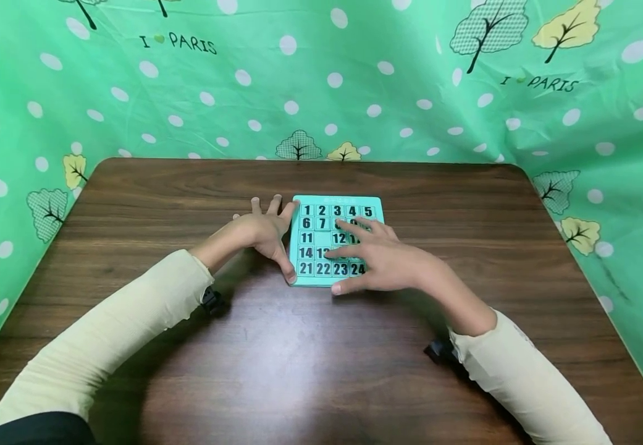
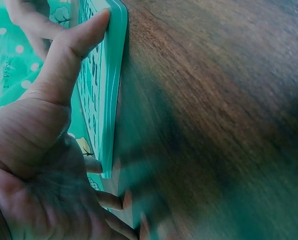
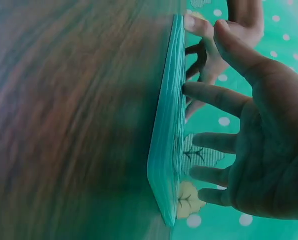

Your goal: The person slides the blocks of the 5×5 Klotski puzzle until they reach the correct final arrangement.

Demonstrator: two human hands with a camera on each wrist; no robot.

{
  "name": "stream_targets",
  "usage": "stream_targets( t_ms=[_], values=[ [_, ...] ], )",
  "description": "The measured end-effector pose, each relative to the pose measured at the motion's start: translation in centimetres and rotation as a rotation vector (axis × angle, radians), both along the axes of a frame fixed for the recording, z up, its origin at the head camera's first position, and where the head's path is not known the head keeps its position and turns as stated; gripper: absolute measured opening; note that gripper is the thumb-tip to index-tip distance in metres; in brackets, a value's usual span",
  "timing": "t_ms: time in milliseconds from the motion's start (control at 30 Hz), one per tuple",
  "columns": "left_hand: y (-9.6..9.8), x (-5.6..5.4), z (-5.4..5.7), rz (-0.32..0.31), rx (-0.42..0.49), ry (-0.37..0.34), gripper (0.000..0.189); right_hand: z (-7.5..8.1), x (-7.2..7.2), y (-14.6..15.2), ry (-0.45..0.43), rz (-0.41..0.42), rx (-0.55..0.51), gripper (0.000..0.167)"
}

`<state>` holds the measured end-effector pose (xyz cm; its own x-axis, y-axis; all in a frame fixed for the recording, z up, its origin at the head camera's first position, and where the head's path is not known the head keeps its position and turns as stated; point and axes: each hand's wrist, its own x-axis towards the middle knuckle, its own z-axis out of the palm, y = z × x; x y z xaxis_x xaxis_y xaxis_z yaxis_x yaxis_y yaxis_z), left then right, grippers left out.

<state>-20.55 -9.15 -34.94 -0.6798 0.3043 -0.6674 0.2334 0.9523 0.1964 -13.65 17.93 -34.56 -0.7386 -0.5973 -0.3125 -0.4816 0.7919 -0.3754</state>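
Observation:
A turquoise number slide puzzle (image 1: 328,278) lies flat on the brown table. Black numbers mark its tiles, and a gap without a tile shows in the third row, just right of 11. Along the puzzle's left side, my left hand (image 1: 270,230) has its thumb on the near corner and its index finger at the far corner; the other fingers spread over the table. Above the tiles stretches my right hand (image 1: 393,262), its index fingertip on a tile in the fourth row, below the gap. Its other fingers are extended over the right part, hiding several numbers.
The wooden table (image 1: 277,364) surrounds the puzzle. A green dotted cloth (image 1: 310,68) with tree prints hangs behind and at both sides. Dark devices sit at both wrists, below the pale sleeves (image 1: 126,315).

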Motion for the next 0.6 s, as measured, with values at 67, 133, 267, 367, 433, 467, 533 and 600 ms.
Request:
stream_targets(
  t_ms=[67, 133, 267, 367, 433, 467, 533, 600],
  values=[
    [-0.1, 0.0, 0.1, 0.001, 0.001, 0.0, 0.176, 0.0, -0.1, 0.4, 0.016, -0.04, 0.0, 0.075],
    [-0.2, 0.0, 0.1, 0.001, 0.004, 0.0, 0.177, 0.1, -0.3, 0.9, 0.023, -0.087, 0.006, 0.076],
    [-0.2, 0.0, 0.1, -0.002, 0.001, -0.001, 0.177, -0.4, -0.8, 0.8, 0.01, -0.107, 0.025, 0.081],
    [-0.1, 0.0, 0.1, -0.003, -0.002, 0.001, 0.177, -0.7, -1.0, -0.1, 0.007, -0.073, 0.019, 0.085],
    [-0.1, 0.0, 0.1, -0.003, 0.0, 0.002, 0.176, -0.6, -0.9, -0.6, 0.013, -0.068, 0.016, 0.086],
    [-0.1, 0.0, 0.1, -0.002, 0.001, 0.002, 0.176, -0.5, -0.8, -0.7, 0.019, -0.066, 0.011, 0.085],
    [-0.2, 0.1, 0.2, -0.001, 0.003, 0.0, 0.176, -0.1, -0.4, -0.5, 0.027, -0.072, 0.01, 0.08],
    [-0.3, 0.1, 0.2, 0.0, 0.006, -0.002, 0.177, 0.4, 0.2, 0.0, 0.031, -0.069, 0.016, 0.073]
  ],
)
